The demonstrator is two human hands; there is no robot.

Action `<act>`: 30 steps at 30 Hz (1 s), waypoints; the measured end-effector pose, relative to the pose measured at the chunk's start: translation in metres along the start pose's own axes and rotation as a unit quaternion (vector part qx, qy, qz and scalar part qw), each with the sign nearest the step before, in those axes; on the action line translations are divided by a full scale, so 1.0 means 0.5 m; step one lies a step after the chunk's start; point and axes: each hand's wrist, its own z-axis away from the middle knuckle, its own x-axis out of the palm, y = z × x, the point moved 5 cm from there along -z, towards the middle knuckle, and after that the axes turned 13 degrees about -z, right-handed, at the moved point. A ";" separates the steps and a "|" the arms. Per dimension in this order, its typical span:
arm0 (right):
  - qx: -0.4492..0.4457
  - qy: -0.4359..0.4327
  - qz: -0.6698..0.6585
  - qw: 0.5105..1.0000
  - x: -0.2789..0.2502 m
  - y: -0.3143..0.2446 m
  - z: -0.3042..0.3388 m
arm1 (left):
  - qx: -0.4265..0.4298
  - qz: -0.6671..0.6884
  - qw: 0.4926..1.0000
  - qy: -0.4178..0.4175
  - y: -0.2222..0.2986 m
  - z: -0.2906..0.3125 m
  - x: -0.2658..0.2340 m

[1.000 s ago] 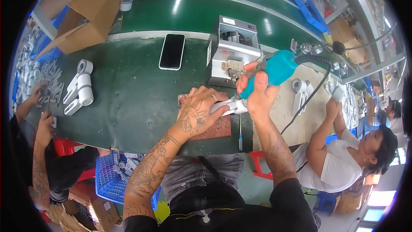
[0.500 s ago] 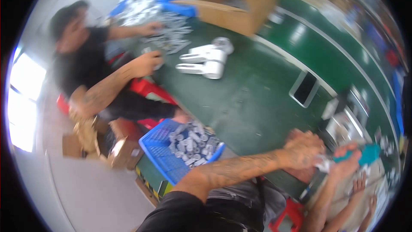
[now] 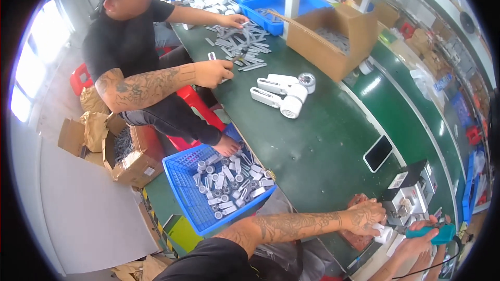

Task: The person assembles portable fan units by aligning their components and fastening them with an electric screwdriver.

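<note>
My left hand (image 3: 367,215) reaches across the table at the lower right, its fingers closed round a white cylindrical plastic part (image 3: 384,233). Under that hand lies a reddish-brown block (image 3: 358,231). Close beside it, my right hand (image 3: 415,243) grips a teal hand tool (image 3: 436,233) with a black cable. The tool's tip and its contact with the part cannot be made out. Just beyond both hands stands a small black and silver machine (image 3: 409,196). Several white round-headed plastic assemblies (image 3: 293,105) lie grouped farther up the green table.
A phone (image 3: 378,153) lies near the table's raised edge. A blue basket (image 3: 179,198) of white and grey parts stands left of my arm. Across the table, a seated co-worker (image 3: 135,41) handles grey strips (image 3: 255,66). An open carton (image 3: 325,52) stands at the back. Another person's forearm shows at lower right.
The view has shifted and sharpened, so the table, basket and co-worker sit differently in it. My left hand stays at the block and my right hand keeps the teal tool.
</note>
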 end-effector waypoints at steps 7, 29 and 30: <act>0.039 0.039 -0.030 0.998 -0.010 0.031 -0.007 | -0.010 0.035 0.999 -0.030 0.009 -0.010 -0.005; -0.074 -0.046 0.040 0.995 0.057 0.009 -0.052 | -0.074 -0.032 0.987 -0.139 0.042 -0.069 -0.038; -0.076 -0.044 0.035 0.996 0.061 0.017 -0.057 | -0.080 -0.038 0.986 -0.142 0.044 -0.065 -0.045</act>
